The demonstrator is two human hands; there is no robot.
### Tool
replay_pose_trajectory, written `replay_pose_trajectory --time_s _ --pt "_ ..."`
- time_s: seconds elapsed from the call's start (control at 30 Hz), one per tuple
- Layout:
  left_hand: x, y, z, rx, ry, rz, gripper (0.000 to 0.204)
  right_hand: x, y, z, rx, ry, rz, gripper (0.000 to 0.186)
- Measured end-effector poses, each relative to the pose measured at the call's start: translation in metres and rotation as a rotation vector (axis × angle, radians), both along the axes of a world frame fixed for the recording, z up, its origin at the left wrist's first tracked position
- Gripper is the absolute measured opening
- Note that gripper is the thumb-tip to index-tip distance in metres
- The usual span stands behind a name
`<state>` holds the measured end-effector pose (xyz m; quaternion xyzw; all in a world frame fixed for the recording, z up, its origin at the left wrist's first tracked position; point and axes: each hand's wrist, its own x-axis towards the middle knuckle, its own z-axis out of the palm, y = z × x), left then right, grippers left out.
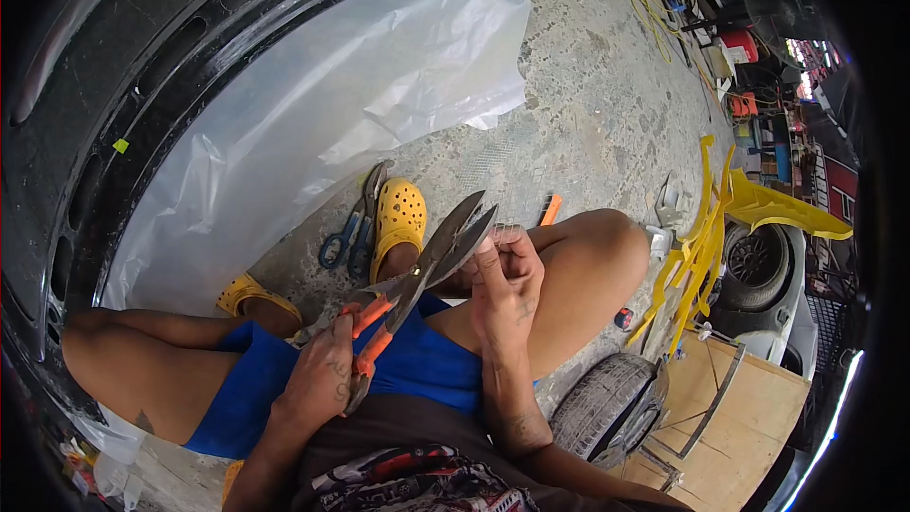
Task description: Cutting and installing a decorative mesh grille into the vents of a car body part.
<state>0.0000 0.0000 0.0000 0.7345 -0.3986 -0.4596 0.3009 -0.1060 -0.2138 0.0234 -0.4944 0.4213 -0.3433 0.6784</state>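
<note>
Large metal snips point(431, 265) with orange handles are held in my left hand point(332, 365), their blades angled up to the right and slightly apart. My right hand point(507, 289), fingers curled, pinches a small piece of wire mesh point(502, 230) right at the blades. A second pair of shears point(346, 240) with dark blue handles lies on the concrete floor beside my yellow clog point(398, 213). An orange-handled tool point(552, 209) lies beyond my right knee, partly hidden by it.
A black car panel point(114, 114) with plastic sheeting point(284, 95) runs along the left and top. At the right are yellow cut pieces point(777, 209), a wheel point(754, 270), a tire point(597, 403) and a wooden board point(739, 389). A cluttered shelf area point(744, 104) and cords line the back right.
</note>
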Motion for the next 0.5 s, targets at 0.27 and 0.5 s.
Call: replay_pose_trajectory --time_s 0.27,0.5 --pt "0.006 -0.004 -0.002 -0.147 -0.121 0.041 0.072 0.001 0.001 -0.009 -0.014 -0.032 0.006 0.011" --pt "0.006 -0.001 -0.003 -0.048 -0.131 0.047 0.071 0.005 0.004 -0.003 -0.012 -0.059 -0.002 0.010"
